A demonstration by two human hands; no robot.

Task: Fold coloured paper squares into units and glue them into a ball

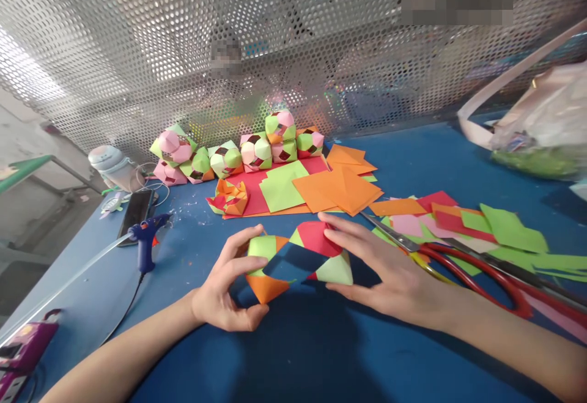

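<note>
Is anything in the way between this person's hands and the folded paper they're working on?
Nothing visible is: the fingers of the left hand touch the green-and-orange folded paper, and those of the right hand touch the red-and-green folded paper. The red-handled scissors lie beyond the right hand, not in between.

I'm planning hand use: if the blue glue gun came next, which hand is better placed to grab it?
Likely the left hand: the glue gun lies to its left, farther from the right hand. Both hands hold the folded paper piece, so neither is free.
</note>
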